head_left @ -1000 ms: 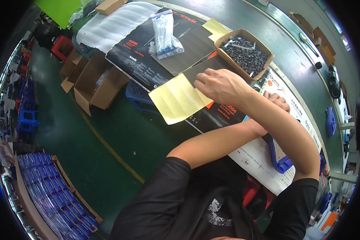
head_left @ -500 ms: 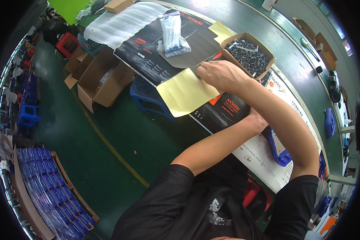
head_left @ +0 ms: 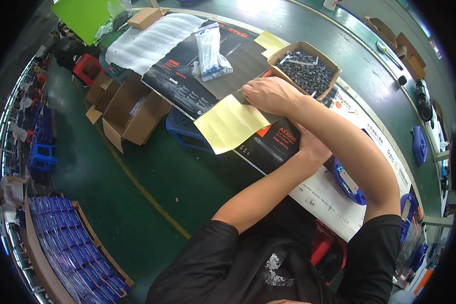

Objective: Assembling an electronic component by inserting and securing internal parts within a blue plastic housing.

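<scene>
My arms are crossed over the table. My right hand (head_left: 271,95) is closed, its curled fingers at the far right corner of a pale yellow sheet (head_left: 230,124); what it pinches is hidden. That sheet juts past the near table edge. Under my right forearm lies my left hand (head_left: 313,147), over the black printed cardboard (head_left: 276,147); its fingers are mostly covered. Close to my left wrist is a blue plastic frame-like part (head_left: 348,183) with a white inside. Beyond my right hand stands an open carton (head_left: 334,81) full of small dark cylindrical pieces.
A clear bag of thin pieces (head_left: 213,53) lies on the far cardboard, with white foam sheeting (head_left: 152,43) behind it. On the floor are an open brown box (head_left: 137,114), a blue stool (head_left: 187,134) and a crate of blue packs (head_left: 81,243).
The whole view has shifted slightly. My left hand has slid left, out from behind my right forearm, and shows more. My right hand stays at the yellow sheet's corner.
</scene>
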`<move>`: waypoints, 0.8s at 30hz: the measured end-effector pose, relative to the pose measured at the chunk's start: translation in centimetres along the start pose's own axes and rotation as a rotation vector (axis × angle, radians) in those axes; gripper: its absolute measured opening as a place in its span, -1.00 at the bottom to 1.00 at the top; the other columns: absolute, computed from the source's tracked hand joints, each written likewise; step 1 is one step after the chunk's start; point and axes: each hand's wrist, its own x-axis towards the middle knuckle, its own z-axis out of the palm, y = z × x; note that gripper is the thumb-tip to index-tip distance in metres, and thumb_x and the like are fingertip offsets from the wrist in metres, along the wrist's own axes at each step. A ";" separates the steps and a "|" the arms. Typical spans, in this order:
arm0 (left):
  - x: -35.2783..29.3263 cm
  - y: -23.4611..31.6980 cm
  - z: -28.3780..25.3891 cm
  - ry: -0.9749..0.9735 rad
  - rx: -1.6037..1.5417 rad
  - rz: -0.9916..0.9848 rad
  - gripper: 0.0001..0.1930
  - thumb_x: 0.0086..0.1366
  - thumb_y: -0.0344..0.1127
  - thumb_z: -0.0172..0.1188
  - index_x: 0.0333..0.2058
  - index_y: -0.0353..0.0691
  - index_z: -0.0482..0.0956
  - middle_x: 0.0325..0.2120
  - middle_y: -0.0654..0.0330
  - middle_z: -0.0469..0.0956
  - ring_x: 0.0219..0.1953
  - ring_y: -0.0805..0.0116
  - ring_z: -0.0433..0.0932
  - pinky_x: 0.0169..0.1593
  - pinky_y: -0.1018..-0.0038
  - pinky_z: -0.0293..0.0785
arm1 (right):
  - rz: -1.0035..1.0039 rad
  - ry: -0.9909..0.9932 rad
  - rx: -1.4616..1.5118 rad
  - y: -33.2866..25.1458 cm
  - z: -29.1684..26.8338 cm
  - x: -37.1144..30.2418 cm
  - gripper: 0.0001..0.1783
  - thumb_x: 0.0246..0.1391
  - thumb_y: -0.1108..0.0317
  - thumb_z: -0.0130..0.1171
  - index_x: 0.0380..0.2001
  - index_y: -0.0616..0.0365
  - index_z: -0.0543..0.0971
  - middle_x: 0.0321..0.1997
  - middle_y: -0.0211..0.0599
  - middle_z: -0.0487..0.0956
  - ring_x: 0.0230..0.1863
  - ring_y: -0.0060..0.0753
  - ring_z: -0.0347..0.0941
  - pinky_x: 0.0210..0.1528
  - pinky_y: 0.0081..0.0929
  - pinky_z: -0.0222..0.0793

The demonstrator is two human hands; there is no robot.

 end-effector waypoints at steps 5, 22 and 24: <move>0.5 -0.3 -0.9 -0.233 -0.070 -0.124 -0.50 0.40 -0.01 0.09 0.22 -0.08 0.46 0.22 0.14 0.46 0.36 0.08 0.29 0.39 -0.30 0.00 | 0.023 0.081 -0.045 0.7 -1.5 1.6 -0.82 0.24 0.32 0.06 -0.39 0.20 0.47 -0.40 -0.13 0.55 -0.23 -0.02 0.56 -0.12 -0.14 0.49; -0.5 0.6 -2.5 0.135 -0.183 -0.129 -0.89 0.26 -0.15 0.34 -0.36 0.06 0.80 0.06 0.26 0.53 0.41 -0.15 0.14 0.21 -0.77 -0.47 | 0.450 0.286 -0.416 6.4 -13.1 -1.1 -0.82 0.20 0.37 0.03 -0.31 0.20 0.59 -0.34 -0.04 0.69 -0.24 0.03 0.67 -0.16 -0.12 0.59; -0.5 1.4 -3.2 0.112 -0.165 -0.149 -0.87 0.27 -0.12 0.33 -0.34 0.05 0.80 0.04 0.25 0.56 0.40 -0.12 0.17 0.21 -0.76 -0.49 | 0.476 0.367 -0.441 7.7 -14.1 -4.0 -0.81 0.17 0.32 0.08 -0.31 0.19 0.60 -0.37 -0.06 0.69 -0.27 0.02 0.67 -0.19 -0.12 0.57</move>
